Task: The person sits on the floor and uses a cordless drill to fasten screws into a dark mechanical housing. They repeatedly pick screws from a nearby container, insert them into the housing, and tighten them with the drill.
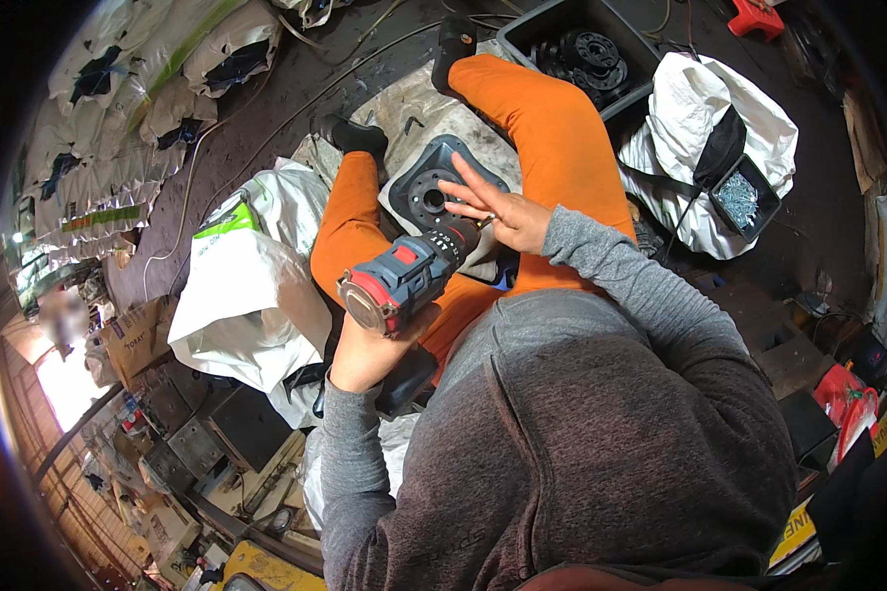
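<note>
Head view: I see discs (599,61) in bin (633,99), hardware (736,200) in box (765,225), left hand (373,350) gripping drill (404,281), right hand (511,217) at its tip (484,224), hold unclear.

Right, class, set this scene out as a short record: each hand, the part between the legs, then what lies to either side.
Left hand: wrapped around a grey and red power drill
Right hand: at the drill's front end, some fingers extended; whether it grips anything is unclear
Between the legs: dark part with a round central hole
Left side: white sack
Right side: another white sack, small dark bin of silvery pieces
Upper right: dark crate holding dark round parts
</note>
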A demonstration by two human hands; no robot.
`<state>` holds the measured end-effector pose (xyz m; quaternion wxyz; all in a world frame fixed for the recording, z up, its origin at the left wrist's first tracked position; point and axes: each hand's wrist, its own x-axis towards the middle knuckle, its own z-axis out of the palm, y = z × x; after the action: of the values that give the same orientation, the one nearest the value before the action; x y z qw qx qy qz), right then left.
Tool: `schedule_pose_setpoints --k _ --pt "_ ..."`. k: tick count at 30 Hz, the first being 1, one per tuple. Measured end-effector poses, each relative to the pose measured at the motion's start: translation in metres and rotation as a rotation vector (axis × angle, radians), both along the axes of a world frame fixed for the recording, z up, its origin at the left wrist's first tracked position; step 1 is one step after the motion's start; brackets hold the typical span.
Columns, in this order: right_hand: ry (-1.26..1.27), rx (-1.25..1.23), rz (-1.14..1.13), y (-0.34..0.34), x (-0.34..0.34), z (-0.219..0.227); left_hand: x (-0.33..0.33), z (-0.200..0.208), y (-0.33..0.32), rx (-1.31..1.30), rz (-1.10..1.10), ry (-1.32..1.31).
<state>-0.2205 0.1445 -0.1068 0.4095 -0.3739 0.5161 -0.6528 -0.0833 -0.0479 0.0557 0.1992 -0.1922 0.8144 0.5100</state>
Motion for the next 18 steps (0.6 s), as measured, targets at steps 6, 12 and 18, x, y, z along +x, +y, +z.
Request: schedule_pose_setpoints --k 6,12,18 --pt "0.164 0.143 0.123 -0.007 -0.002 0.014 0.0 0.006 -0.004 -0.04 -0.056 -0.006" --pt "0.305 0.329 0.373 -0.017 -0.01 0.025 -0.008 0.018 -0.009 -0.127 -0.251 0.052" --pt "0.348 0.231 0.384 -0.038 -0.017 0.005 -0.009 0.018 -0.019 -0.107 -0.2 -0.027"
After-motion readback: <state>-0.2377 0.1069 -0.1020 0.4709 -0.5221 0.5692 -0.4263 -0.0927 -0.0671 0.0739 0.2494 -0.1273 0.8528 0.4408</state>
